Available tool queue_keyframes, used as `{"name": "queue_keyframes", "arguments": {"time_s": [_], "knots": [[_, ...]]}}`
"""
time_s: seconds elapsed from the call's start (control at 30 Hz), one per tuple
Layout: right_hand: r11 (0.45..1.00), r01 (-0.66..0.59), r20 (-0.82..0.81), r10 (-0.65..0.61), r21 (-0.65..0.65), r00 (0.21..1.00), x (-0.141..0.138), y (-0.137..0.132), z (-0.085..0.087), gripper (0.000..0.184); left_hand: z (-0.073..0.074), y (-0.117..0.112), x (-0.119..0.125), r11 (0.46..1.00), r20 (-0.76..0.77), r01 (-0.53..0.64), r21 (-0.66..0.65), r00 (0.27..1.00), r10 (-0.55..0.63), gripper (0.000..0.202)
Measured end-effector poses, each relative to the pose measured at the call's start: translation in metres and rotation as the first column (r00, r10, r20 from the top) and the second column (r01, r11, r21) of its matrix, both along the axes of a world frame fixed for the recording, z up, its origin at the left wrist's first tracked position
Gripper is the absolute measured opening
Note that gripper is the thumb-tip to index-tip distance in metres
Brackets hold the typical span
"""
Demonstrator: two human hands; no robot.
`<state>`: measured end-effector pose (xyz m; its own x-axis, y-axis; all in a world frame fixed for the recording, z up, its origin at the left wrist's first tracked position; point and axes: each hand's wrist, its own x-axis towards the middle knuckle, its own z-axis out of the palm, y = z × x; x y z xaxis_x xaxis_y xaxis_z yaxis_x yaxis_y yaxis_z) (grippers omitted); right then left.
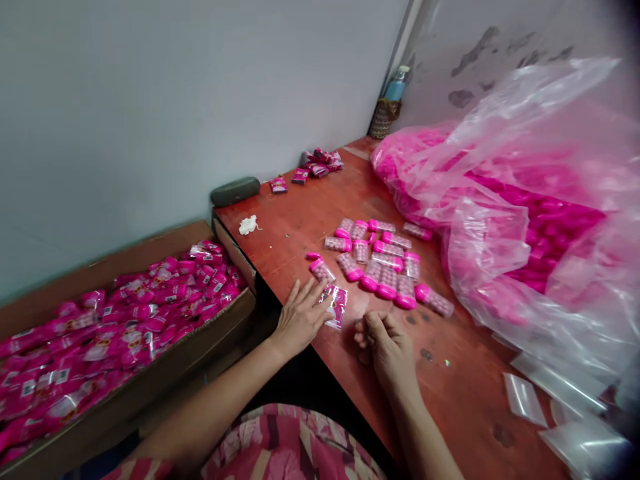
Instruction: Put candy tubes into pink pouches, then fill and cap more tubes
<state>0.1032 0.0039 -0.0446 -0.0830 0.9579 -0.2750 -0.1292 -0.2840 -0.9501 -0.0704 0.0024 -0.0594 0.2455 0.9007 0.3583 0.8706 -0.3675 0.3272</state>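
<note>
My left hand (301,313) lies flat, fingers spread, on the near edge of a reddish wooden table (310,220), its fingertips pressing a small clear packet with pink print (338,305). My right hand (385,343) rests on the table just right of it, fingers curled in; whether it holds anything is hidden. Beyond both hands lies a cluster of several small pink-capped candy containers (383,263), with one (320,268) close to my left fingers.
A cardboard box (150,243) full of pink packets stands left of the table. A big clear plastic bag of pink containers (525,220) fills the right side. Empty clear bags (525,399) lie near right. A dark case (235,191), white scrap (248,225) and more packets (320,162) sit by the wall.
</note>
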Motion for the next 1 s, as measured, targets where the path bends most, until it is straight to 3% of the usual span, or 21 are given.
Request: {"name": "queue_keyframes", "arguments": {"time_s": [0.33, 0.5, 0.6, 0.73, 0.8, 0.87, 0.93, 1.0], "knots": [[0.999, 0.017, 0.049, -0.019, 0.046, 0.999, -0.003, -0.001, 0.007, 0.032, -0.002, 0.002, 0.008, 0.995, 0.127, -0.095, -0.024, 0.987, 0.097, 0.018], [0.995, 0.074, 0.045, -0.077, 0.068, 0.996, -0.009, 0.002, 0.008, 0.028, -0.009, 0.002, 0.009, 0.988, 0.236, -0.135, 0.073, 0.965, 0.115, 0.016], [0.99, 0.102, -0.058, -0.097, 0.097, 0.994, -0.018, 0.003, 0.012, 0.033, -0.009, -0.001, 0.01, 0.977, 0.307, -0.126, 0.174, 0.949, 0.068, 0.02], [0.982, 0.107, -0.175, -0.079, 0.156, 0.981, -0.023, 0.013, 0.014, 0.035, -0.007, -0.004, 0.014, 0.972, 0.406, 0.008, 0.234, 0.908, -0.105, 0.03], [0.973, 0.143, -0.171, -0.112, 0.182, 0.979, -0.02, 0.019, 0.015, 0.033, -0.003, -0.001, 0.016, 0.995, 0.578, 0.003, 0.096, 0.814, -0.058, 0.033], [0.971, 0.145, -0.175, -0.112, 0.19, 0.978, -0.015, 0.021, 0.016, 0.034, 0.003, 0.004, 0.02, 0.981, 0.77, 0.007, -0.192, 0.622, 0.146, 0.043], [0.975, 0.115, -0.183, -0.08, 0.188, 0.98, -0.012, 0.019, 0.017, 0.036, 0.011, 0.009, 0.025, 0.877, 0.839, 0.16, -0.452, 0.409, 0.358, 0.047], [0.98, 0.049, -0.14, -0.022, 0.191, 0.99, -0.008, 0.017, 0.02, 0.033, 0.018, 0.012, 0.03, 0.758, 0.833, 0.347, -0.552, 0.267, 0.484, 0.045]]}}
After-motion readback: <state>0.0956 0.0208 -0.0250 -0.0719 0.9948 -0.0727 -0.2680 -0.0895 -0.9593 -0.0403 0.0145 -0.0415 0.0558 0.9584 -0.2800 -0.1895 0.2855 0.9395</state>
